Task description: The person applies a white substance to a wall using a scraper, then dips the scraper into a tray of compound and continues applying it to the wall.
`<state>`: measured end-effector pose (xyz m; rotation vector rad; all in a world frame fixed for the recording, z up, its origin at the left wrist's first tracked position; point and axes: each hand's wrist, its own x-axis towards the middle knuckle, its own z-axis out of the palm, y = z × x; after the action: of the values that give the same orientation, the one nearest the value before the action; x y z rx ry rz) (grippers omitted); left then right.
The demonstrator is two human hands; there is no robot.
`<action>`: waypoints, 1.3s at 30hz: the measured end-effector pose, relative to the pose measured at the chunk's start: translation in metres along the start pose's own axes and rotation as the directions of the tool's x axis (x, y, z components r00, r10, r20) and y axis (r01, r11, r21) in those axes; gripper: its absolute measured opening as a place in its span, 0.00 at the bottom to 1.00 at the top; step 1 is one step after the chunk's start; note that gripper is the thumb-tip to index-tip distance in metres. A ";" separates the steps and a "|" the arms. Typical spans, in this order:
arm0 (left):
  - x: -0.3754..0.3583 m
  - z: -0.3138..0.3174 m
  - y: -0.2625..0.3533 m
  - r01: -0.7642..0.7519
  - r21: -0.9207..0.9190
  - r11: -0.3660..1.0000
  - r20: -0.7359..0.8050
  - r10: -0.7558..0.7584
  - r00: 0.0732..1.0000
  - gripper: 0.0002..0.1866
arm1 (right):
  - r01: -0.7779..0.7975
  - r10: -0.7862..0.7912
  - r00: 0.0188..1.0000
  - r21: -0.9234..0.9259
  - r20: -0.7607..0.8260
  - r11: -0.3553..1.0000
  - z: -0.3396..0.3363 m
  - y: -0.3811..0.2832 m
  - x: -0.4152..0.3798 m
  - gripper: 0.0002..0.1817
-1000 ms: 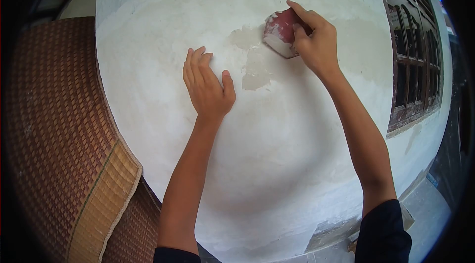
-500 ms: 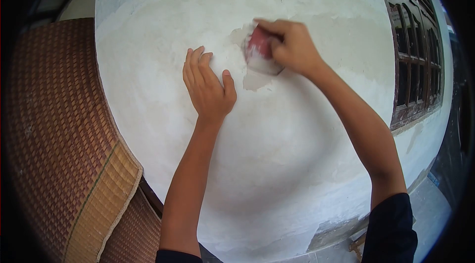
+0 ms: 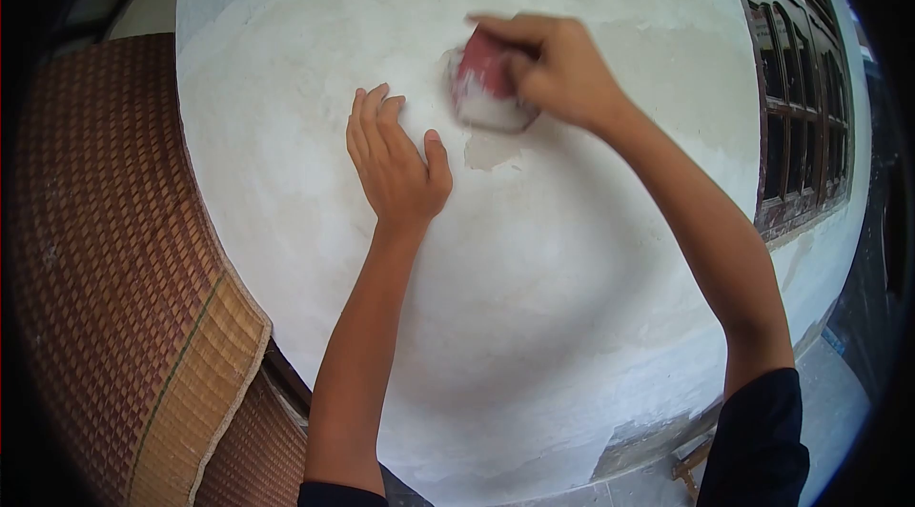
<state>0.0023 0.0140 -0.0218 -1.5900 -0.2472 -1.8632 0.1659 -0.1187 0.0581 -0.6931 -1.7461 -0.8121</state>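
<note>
A flat red putty scraper, smeared with whitish filler along its lower part, is gripped in my right hand. It lies against the pale plastered wall, blurred by motion. Just under its edge shows a small grey-beige patch, with another bit of it beside the scraper's upper left. My left hand rests on the wall left of the scraper, fingers stretched and slightly apart, with nothing in it.
A woven brown mat hangs along the left side, its lower edge curling forward. On the right is a dark wooden window with panes. Near the bottom right, the wall has a bare grey area above the pale floor, beside a small wooden piece.
My right hand and the scraper have moved up and to the left. The grey-beige patch beneath it looks smaller. My left hand stays in about the same place.
</note>
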 end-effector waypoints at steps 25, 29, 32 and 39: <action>-0.002 0.000 -0.005 -0.003 -0.034 0.999 -0.011 0.002 1.000 0.24 | -0.183 0.161 0.938 -0.046 -0.306 0.982 -0.003 0.010 -0.009 0.25; -0.002 0.002 -0.006 -0.009 -0.042 0.999 -0.021 0.008 1.000 0.24 | -0.056 0.110 0.960 -0.208 0.256 0.977 0.012 -0.008 -0.028 0.26; -0.002 0.001 -0.006 0.000 -0.036 0.999 -0.028 -0.001 1.000 0.24 | -0.144 0.087 0.951 -0.178 -0.295 0.973 0.000 0.020 -0.018 0.25; -0.001 0.001 -0.002 0.001 -0.017 1.000 -0.023 -0.002 1.000 0.24 | -0.067 0.045 0.986 -0.135 -0.163 0.989 0.024 0.010 -0.049 0.25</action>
<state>0.0022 0.0164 -0.0216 -1.5797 -0.2229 -1.8881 0.1743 -0.0973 0.0083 -0.7465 -1.5297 -0.9322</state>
